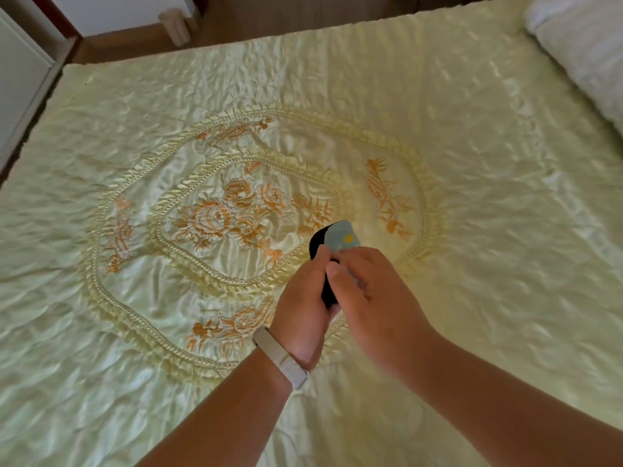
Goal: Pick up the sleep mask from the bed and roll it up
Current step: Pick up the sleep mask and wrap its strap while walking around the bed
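Observation:
The sleep mask [338,235] is held up above the bed [135,96], light blue with a yellow mark on one side and black on the other. Its upper end sticks out past my fingers; the lower part is hidden between my hands. My left hand [303,305], with a pale band on the wrist, grips the mask from the left. My right hand [371,291] closes over it from the right, fingers pressed on the blue side. Both hands touch each other around the mask.
A cream satin bedspread with orange embroidered flowers [222,214] covers the bed. A white pillow [583,52] lies at the top right corner. Wooden floor [269,18] and a white door [20,72] lie beyond the bed's far and left edges.

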`<move>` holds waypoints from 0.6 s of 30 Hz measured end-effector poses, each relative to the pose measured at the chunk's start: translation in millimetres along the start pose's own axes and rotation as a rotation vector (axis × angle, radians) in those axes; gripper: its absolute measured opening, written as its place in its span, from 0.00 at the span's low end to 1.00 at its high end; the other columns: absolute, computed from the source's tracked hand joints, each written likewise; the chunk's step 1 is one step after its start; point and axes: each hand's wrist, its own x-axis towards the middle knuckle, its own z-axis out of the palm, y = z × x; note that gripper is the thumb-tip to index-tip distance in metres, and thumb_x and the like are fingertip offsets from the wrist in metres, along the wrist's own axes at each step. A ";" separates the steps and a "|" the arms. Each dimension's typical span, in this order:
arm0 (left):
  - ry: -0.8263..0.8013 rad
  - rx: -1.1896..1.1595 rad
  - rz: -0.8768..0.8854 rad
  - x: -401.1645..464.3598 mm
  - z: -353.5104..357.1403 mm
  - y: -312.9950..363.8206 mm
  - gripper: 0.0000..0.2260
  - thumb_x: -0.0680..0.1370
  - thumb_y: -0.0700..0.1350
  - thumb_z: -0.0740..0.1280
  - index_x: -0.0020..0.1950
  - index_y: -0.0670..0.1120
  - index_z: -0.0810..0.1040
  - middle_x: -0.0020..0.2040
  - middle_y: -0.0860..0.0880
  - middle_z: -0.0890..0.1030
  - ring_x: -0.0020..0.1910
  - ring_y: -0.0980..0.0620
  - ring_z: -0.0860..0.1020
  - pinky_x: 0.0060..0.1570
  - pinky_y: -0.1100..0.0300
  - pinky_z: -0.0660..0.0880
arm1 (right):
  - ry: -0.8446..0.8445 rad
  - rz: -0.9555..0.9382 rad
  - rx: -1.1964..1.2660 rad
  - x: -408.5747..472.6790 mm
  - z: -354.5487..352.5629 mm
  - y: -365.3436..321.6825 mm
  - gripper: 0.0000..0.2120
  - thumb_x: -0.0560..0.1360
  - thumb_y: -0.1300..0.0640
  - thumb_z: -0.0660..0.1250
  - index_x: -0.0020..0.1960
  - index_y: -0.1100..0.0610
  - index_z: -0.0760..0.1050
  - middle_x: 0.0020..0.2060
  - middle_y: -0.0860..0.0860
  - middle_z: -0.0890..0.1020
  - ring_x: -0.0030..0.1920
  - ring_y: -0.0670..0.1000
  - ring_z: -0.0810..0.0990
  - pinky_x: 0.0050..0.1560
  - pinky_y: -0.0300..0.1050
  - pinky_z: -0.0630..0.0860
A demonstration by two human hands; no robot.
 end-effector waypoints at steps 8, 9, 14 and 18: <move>0.253 -0.123 -0.035 -53.6 37.4 50.7 0.11 0.80 0.43 0.62 0.59 0.44 0.79 0.54 0.40 0.84 0.48 0.46 0.83 0.44 0.54 0.82 | -0.359 -0.198 -0.205 -11.1 -74.3 -53.1 0.12 0.76 0.61 0.60 0.55 0.52 0.78 0.54 0.47 0.78 0.54 0.46 0.75 0.52 0.44 0.72; 0.282 -0.134 -0.045 -65.1 44.8 60.0 0.10 0.80 0.42 0.62 0.59 0.43 0.79 0.53 0.40 0.84 0.47 0.46 0.83 0.43 0.54 0.82 | -0.391 -0.227 -0.260 -14.4 -87.5 -65.9 0.14 0.76 0.61 0.59 0.57 0.52 0.78 0.56 0.48 0.77 0.54 0.48 0.75 0.52 0.45 0.72; 0.342 -0.254 -0.030 -132.5 92.6 116.3 0.08 0.79 0.39 0.63 0.51 0.44 0.82 0.42 0.44 0.86 0.39 0.48 0.84 0.32 0.56 0.81 | -0.369 -0.370 -0.439 -28.8 -160.1 -136.8 0.14 0.76 0.59 0.59 0.59 0.51 0.76 0.56 0.46 0.77 0.55 0.48 0.74 0.51 0.44 0.72; 0.310 -0.224 -0.017 -187.9 127.5 162.0 0.08 0.79 0.39 0.64 0.53 0.43 0.82 0.46 0.41 0.85 0.42 0.45 0.83 0.35 0.54 0.82 | -0.382 -0.542 -0.542 -50.2 -204.9 -200.5 0.11 0.75 0.58 0.59 0.55 0.53 0.76 0.54 0.49 0.77 0.53 0.51 0.74 0.48 0.48 0.74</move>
